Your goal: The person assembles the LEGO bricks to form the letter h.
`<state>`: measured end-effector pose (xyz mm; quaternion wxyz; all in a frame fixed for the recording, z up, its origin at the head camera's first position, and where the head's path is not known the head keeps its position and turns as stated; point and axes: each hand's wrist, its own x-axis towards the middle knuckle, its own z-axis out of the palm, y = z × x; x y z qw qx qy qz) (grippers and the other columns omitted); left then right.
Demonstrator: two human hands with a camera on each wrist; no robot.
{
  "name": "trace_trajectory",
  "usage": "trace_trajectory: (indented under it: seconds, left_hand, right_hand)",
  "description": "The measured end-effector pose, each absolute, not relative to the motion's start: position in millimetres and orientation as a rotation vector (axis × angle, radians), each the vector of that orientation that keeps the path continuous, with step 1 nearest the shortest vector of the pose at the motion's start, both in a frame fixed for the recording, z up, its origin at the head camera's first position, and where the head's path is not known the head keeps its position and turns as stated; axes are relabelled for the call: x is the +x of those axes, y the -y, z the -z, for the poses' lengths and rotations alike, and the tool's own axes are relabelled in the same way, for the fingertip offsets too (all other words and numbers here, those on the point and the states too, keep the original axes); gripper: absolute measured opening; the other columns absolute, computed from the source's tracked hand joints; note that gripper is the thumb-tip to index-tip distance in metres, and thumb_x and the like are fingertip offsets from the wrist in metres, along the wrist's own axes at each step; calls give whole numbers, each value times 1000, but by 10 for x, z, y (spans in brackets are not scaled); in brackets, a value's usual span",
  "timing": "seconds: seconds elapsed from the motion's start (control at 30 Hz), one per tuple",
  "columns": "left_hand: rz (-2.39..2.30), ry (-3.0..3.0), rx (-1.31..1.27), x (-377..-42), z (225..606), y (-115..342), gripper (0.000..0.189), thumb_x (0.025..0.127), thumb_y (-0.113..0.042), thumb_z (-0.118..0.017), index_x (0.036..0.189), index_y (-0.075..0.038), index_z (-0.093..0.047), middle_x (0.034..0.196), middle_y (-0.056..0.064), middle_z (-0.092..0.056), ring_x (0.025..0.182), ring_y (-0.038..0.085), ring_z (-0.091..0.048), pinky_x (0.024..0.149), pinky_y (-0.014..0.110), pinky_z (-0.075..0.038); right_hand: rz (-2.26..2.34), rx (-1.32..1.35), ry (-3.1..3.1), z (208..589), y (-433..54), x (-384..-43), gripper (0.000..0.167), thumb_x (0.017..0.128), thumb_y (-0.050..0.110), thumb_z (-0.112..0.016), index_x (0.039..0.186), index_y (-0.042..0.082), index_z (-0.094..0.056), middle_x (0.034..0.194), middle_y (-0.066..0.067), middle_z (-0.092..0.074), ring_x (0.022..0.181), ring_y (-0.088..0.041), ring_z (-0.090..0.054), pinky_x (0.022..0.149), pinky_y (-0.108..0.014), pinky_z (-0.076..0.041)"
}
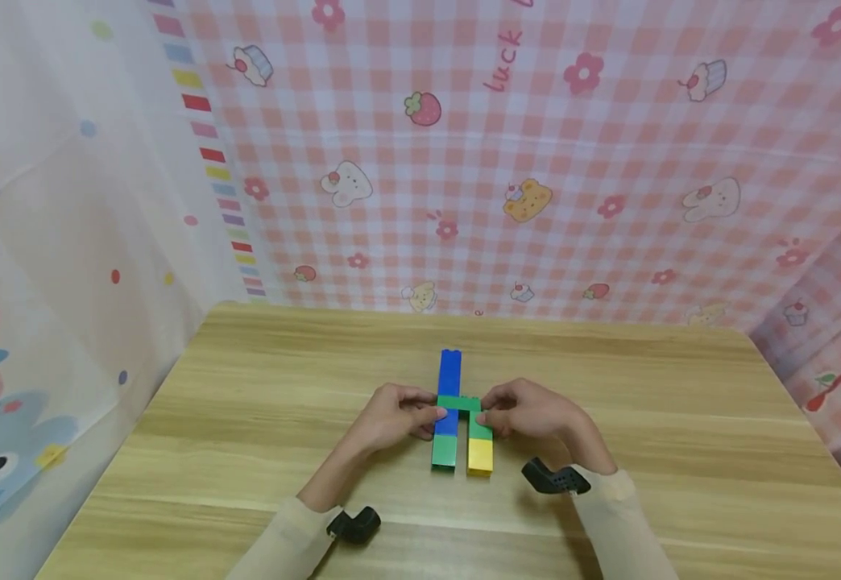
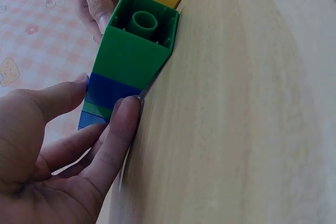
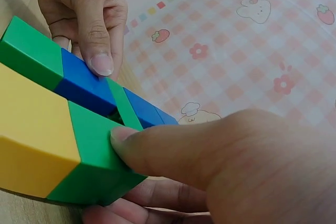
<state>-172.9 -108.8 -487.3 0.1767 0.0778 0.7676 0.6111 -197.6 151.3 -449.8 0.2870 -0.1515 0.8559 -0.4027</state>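
A structure of joined toy building bricks lies on its side, shaped like a letter h. Its longer column has blue bricks [image 1: 450, 374] and a green brick [image 2: 126, 51] with a hollow underside towards me. A thin green brick [image 1: 449, 402] bridges to the shorter column, made of a green brick [image 3: 97, 137] and a yellow brick [image 1: 480, 456]. My left hand [image 1: 391, 419] pinches the blue part of the long column just below the bridge. With thumb on top and fingers beneath, my right hand [image 1: 532, 412] grips the shorter column's green brick.
The structure and both hands are over a wooden table [image 1: 283, 387]. A pink checked cloth [image 1: 464, 161] hangs behind its far edge, and a white patterned cloth [image 1: 65, 201] on the left. Each wrist wears a black camera [image 1: 354, 525].
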Motion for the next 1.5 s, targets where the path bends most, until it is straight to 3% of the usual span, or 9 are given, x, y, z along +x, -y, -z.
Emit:
trace_trajectory:
  seconds: [0.97,1.27,1.5]
  left_hand:
    - [-1737,-2166,225,-1755,4859,1101,32,96,-13,-72,121,5,-67,95,15,-74,74,21,-75,69,36,-66]
    - [-1754,-2272,225,-1790,4828,1297,25,97,-8,-69,119,3,-68,93,20,-73,71,22,-71,68,35,-65]
    - [-1773,-2345,198,-1797,4785,1526,27,97,-9,-68,122,2,-67,98,24,-72,73,27,-70,67,37,-64]
  right_hand:
    - [1110,-371,-2288,4518,-1521,-1958,32,98,27,-69,123,7,-69,99,-3,-71,82,-19,-65,77,-31,-58]
    - [1137,-452,-2268,4527,-1572,-1917,37,99,26,-68,128,4,-65,104,-7,-69,82,-20,-63,74,-33,-58]
    - [1073,-528,-2449,4576,-1822,-1841,31,100,22,-66,128,9,-66,110,-5,-69,88,-17,-66,74,-30,-57]
